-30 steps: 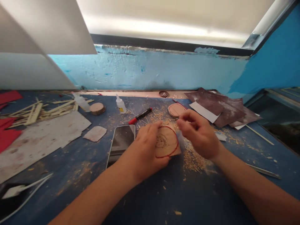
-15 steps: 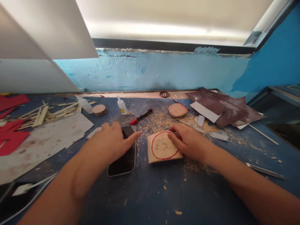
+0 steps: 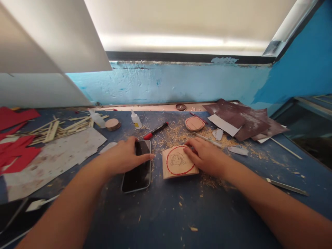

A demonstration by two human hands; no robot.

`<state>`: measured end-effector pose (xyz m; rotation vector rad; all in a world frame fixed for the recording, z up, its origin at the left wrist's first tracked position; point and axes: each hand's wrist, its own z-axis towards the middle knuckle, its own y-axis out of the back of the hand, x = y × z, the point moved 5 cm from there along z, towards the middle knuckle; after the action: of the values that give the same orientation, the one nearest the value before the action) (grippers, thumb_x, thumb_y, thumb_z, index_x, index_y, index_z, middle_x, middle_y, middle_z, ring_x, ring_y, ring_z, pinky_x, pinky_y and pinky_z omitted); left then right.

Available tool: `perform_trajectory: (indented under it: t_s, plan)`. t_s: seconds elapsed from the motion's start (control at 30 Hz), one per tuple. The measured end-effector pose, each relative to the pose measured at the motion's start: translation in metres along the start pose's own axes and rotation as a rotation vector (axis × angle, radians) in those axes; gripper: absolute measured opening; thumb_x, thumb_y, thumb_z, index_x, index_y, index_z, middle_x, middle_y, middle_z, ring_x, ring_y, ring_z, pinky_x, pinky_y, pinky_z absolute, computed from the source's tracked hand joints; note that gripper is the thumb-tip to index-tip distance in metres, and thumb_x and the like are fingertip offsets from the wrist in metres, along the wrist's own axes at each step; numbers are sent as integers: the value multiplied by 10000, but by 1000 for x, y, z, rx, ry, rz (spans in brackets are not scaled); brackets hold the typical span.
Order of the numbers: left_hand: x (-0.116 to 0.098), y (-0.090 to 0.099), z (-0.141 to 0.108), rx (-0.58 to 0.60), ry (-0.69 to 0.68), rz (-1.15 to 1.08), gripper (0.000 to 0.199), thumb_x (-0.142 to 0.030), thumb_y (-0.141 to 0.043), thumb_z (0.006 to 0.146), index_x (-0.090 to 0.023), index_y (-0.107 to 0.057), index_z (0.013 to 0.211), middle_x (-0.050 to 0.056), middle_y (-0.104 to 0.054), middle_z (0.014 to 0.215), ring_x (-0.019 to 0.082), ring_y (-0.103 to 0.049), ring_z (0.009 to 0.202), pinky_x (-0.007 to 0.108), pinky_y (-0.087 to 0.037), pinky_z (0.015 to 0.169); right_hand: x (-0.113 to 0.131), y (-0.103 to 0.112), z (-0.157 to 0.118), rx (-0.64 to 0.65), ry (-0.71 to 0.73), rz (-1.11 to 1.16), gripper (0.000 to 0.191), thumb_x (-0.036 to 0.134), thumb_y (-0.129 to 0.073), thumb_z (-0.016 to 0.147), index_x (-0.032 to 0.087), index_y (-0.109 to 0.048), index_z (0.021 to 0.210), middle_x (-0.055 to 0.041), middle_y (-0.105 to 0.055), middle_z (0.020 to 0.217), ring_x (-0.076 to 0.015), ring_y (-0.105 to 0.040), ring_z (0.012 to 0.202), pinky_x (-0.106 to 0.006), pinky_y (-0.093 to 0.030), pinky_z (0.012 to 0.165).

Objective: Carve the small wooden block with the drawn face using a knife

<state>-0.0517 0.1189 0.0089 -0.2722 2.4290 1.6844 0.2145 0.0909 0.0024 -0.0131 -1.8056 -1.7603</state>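
A squarish wooden block (image 3: 178, 169) lies on the blue table, with a red circle and a pencilled face drawn on its top. My right hand (image 3: 202, 154) grips its right side, thumb on the upper face and fingers around the far right corner. My left hand (image 3: 127, 155) spreads over a dark-screened phone (image 3: 137, 178) lying left of the block. Its thumb is stretched across the screen to the right edge, and its fingers reach the far left end. Whether the fingertips press on the phone is hidden.
Behind lie a red-black marker (image 3: 155, 131), a glue bottle (image 3: 136, 120), a wood slice (image 3: 112, 124) and a red-circled wood disc (image 3: 194, 123). Shavings surround them. Sandpaper sheets (image 3: 238, 117) and a metal blade (image 3: 287, 186) are right; sticks (image 3: 54, 129) and red paper (image 3: 18, 155) left.
My left hand has come lower over the phone, its thumb now down at the right edge. My right hand keeps its grip on the block. The view has shifted slightly.
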Motion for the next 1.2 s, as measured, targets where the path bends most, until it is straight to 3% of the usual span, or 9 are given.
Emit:
perform_trajectory:
  t_s: [0.1, 0.2, 0.37, 0.5, 0.63, 0.8, 0.97, 1.1, 1.2]
  plan:
    - [17, 10, -1, 154, -14, -129, 1083, -755, -729, 661, -199, -425, 1539, 104, -762, 931, 270, -711, 566, 368, -554, 540, 0, 0, 0, 1, 1, -1, 214, 341, -488, 1064, 204, -650, 1095, -137, -725, 1096, -283, -679, 1027, -403, -511, 865]
    - [27, 16, -6, 206, -54, -211, 1044, -617, -818, 604, -257, -475, 1522, 32, -730, 880, 257, -717, 647, 315, -544, 521, 0, 1, 0, 7, 5, -1, 221, 340, -480, 1067, 203, -651, 1094, -138, -725, 1098, -282, -680, 1036, -400, -512, 869]
    - [24, 17, -13, 145, -103, -223, 971, -491, -766, 700, -234, -415, 1568, -9, -667, 894, 218, -669, 714, 257, -502, 525, 1, 1, 1, 13, 12, 3, 211, 329, -476, 1067, 202, -643, 1094, -144, -724, 1133, -283, -666, 1071, -410, -505, 900]
    - [21, 16, -15, 129, -94, -197, 1006, -496, -797, 688, -201, -411, 1570, -2, -674, 892, 228, -666, 728, 259, -497, 530, 1, 1, 1, 15, 16, 5, 208, 329, -471, 1070, 210, -638, 1101, -132, -721, 1127, -274, -665, 1071, -410, -502, 916]
    - [19, 19, -13, 109, -82, -181, 908, -654, -711, 784, -211, -464, 1537, -7, -702, 857, 211, -661, 668, 266, -472, 530, 0, 1, 0, 9, 10, 4, 215, 335, -472, 1071, 208, -642, 1101, -137, -720, 1124, -277, -666, 1050, -412, -505, 896]
    - [11, 26, -7, -75, -98, -117, 685, -787, -502, 895, -207, -681, 1215, -10, -694, 852, 203, -627, 717, 302, -442, 655, 0, 0, 0, 11, 10, -1, 222, 342, -465, 1073, 210, -641, 1099, -133, -722, 1101, -279, -666, 1038, -416, -500, 900]
    - [10, 32, -7, -191, -101, -68, 704, -835, -415, 909, -203, -686, 1062, 6, -667, 834, 238, -619, 776, 335, -414, 695, 0, 0, 0, 17, 5, -3, 235, 351, -455, 1076, 207, -639, 1105, -134, -715, 1103, -284, -669, 1046, -424, -498, 915]
    - [16, 28, -6, -113, -100, -73, 669, -763, -637, 821, -168, -671, 1122, 44, -727, 926, 259, -668, 797, 343, -467, 687, 1, 0, 1, 29, 1, 4, 243, 346, -457, 1075, 199, -647, 1111, -137, -712, 1097, -288, -674, 1040, -436, -498, 929]
    - [16, 23, -1, -73, -63, -66, 757, -710, -757, 728, -129, -656, 1204, 132, -747, 1062, 326, -702, 903, 386, -514, 739, 1, 0, 2, 28, -6, 16, 263, 346, -449, 1078, 187, -654, 1124, -139, -708, 1097, -290, -676, 1036, -445, -499, 934]
